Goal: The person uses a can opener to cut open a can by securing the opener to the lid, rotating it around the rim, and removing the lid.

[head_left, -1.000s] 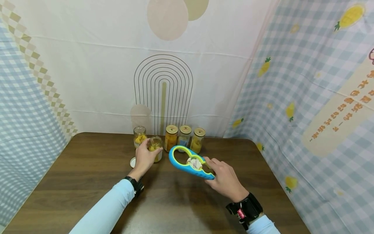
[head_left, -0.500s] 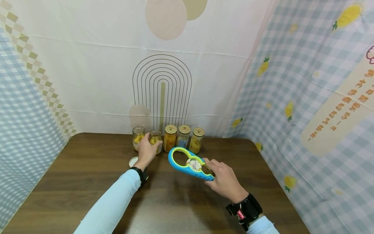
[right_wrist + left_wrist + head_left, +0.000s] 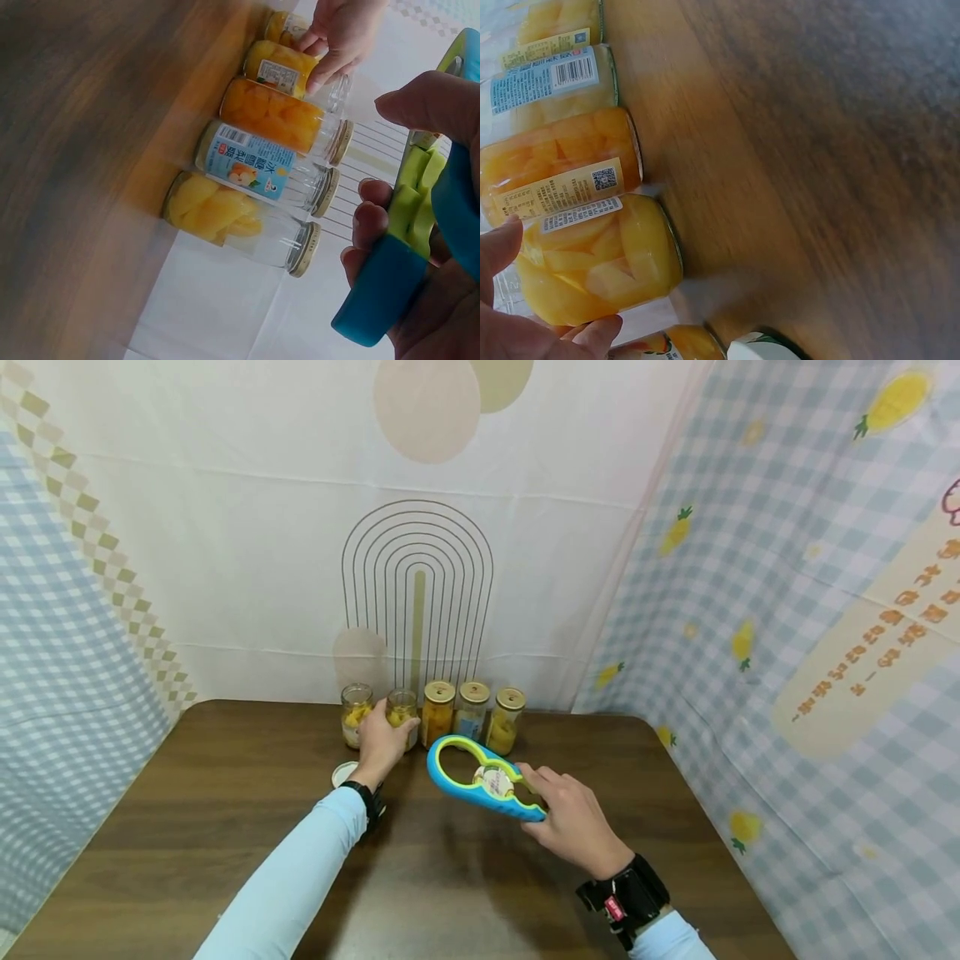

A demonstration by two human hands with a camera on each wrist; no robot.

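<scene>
My left hand (image 3: pixel 381 745) grips an uncapped glass jar of yellow fruit (image 3: pixel 401 717) standing at the back of the table, thumb on one side and fingers on the other. In the left wrist view this jar (image 3: pixel 604 259) stands close beside a jar of orange fruit (image 3: pixel 562 161). My right hand (image 3: pixel 576 820) holds a blue and lime-green jar opener (image 3: pixel 459 787) above the table, thumb over one side and fingers round the other. A round white printed piece (image 3: pixel 495 780) shows within the opener's frame.
Another uncapped jar of yellow fruit (image 3: pixel 354 720) stands at the left of the row. A white lid (image 3: pixel 343 772) lies in front of it. To the right are gold-lidded jars: orange fruit (image 3: pixel 437 717), blue-labelled (image 3: pixel 470 723) and yellow fruit (image 3: pixel 503 727). A cloth wall (image 3: pixel 262 568) rises behind.
My left hand has moved the uncapped jar back into line with the other jars, beside the orange one. The right hand and the jar opener have barely shifted.
</scene>
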